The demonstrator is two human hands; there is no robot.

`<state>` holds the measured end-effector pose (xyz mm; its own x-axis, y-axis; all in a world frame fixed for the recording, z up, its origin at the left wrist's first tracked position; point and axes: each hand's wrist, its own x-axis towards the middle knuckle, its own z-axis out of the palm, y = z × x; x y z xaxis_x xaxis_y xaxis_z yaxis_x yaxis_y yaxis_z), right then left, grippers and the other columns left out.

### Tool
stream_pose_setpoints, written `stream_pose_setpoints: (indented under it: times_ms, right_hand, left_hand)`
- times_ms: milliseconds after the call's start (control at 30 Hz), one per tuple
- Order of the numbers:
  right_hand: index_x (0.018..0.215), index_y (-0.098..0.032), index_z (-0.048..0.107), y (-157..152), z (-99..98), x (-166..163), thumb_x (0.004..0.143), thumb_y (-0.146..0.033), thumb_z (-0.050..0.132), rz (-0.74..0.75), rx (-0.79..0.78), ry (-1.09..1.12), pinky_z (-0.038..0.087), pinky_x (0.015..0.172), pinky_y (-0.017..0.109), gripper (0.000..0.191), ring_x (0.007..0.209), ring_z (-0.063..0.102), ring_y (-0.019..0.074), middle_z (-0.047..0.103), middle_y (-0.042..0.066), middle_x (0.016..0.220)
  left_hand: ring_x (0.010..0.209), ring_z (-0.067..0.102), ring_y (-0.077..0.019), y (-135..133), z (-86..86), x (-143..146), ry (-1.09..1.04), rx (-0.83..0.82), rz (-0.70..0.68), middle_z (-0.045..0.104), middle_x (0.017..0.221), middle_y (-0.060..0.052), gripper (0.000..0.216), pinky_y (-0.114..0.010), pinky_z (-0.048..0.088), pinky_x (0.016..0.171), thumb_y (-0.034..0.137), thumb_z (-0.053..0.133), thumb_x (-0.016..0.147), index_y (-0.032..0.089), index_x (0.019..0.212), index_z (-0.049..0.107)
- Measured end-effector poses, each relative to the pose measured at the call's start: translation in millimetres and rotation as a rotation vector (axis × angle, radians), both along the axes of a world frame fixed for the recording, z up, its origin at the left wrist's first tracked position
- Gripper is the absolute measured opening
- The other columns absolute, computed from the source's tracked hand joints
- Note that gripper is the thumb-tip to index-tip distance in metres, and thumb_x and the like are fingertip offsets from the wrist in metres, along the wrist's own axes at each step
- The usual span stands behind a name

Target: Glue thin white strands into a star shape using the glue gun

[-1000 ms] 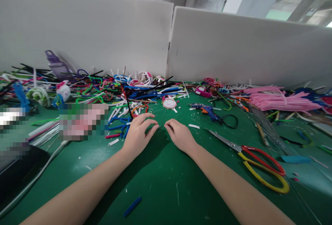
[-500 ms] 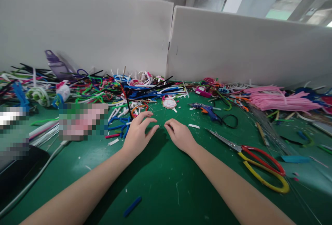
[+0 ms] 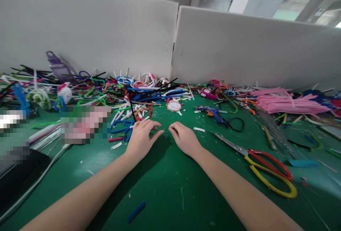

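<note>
Above the green table, my left hand (image 3: 144, 137) is held with its thumb apart from curled fingers, and I see nothing in it. Close by on the right, my right hand (image 3: 185, 138) is closed, thumb and fingers pinched together. A tiny thin strand shows in the gap between the two hands; I cannot make out what it is or whether the pinch holds it. Beyond the hands lies a small round white piece with a pink rim (image 3: 174, 106). Blue pipe cleaner pieces (image 3: 121, 130) lie left of my left hand, and a white scrap (image 3: 199, 129) right of my right hand.
Scissors with red and yellow handles (image 3: 255, 156) lie on the right. A blue glue gun (image 3: 213, 113) rests behind them. Pink pipe cleaners (image 3: 290, 102) are bundled at the far right. A purple bottle (image 3: 59, 69) stands back left, before white partitions (image 3: 87, 32). A white cable (image 3: 45, 172) crosses the left side.
The fingers of my left hand have dipped and curled in a little, with the thumb still apart. My right hand stays almost in place, pinched as before.
</note>
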<state>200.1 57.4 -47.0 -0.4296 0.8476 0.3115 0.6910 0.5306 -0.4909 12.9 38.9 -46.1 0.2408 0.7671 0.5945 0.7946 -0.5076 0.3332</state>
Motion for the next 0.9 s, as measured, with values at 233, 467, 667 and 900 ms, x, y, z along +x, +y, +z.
stream_pose_setpoints:
  times_ms: [233,467,667,900]
  right_hand:
    - [0.089,-0.020,0.053,0.1,0.9,-0.4,0.091,-0.028,0.033,-0.003,-0.003,-0.001,0.039,0.063,0.024,0.022,0.073,0.055,0.0122,0.059,0.003,0.091]
    - [0.089,-0.020,0.053,0.3,-0.9,0.0,0.091,-0.027,0.033,0.006,0.015,0.008,0.039,0.065,0.024,0.022,0.075,0.055,0.0125,0.059,0.003,0.091]
    - [0.089,-0.020,0.053,0.1,-0.2,0.0,0.091,-0.028,0.032,0.005,0.007,-0.001,0.040,0.064,0.024,0.022,0.074,0.055,0.0124,0.059,0.003,0.091]
    - [0.089,-0.020,0.053,0.9,-1.6,0.2,0.091,-0.028,0.032,0.008,0.017,0.007,0.040,0.065,0.025,0.022,0.075,0.055,0.0128,0.059,0.003,0.091]
  left_hand:
    - [0.071,0.058,-0.0153,-1.4,-1.0,0.5,-0.009,0.015,-0.002,0.064,0.076,0.003,0.014,-0.033,0.034,0.075,0.031,0.061,0.080,0.021,0.088,0.055]
    - [0.067,0.057,-0.0140,-1.9,0.1,1.1,-0.008,0.029,0.006,0.062,0.072,0.004,0.011,-0.032,0.034,0.073,0.029,0.061,0.080,0.021,0.084,0.055]
    - [0.066,0.057,-0.0145,-2.2,0.3,0.8,-0.005,0.019,0.009,0.063,0.071,0.004,0.010,-0.033,0.034,0.073,0.030,0.060,0.080,0.021,0.083,0.056]
    - [0.066,0.057,-0.0141,-3.1,2.5,1.3,-0.018,0.008,-0.001,0.064,0.072,0.003,0.010,-0.033,0.033,0.074,0.032,0.058,0.082,0.022,0.081,0.058]
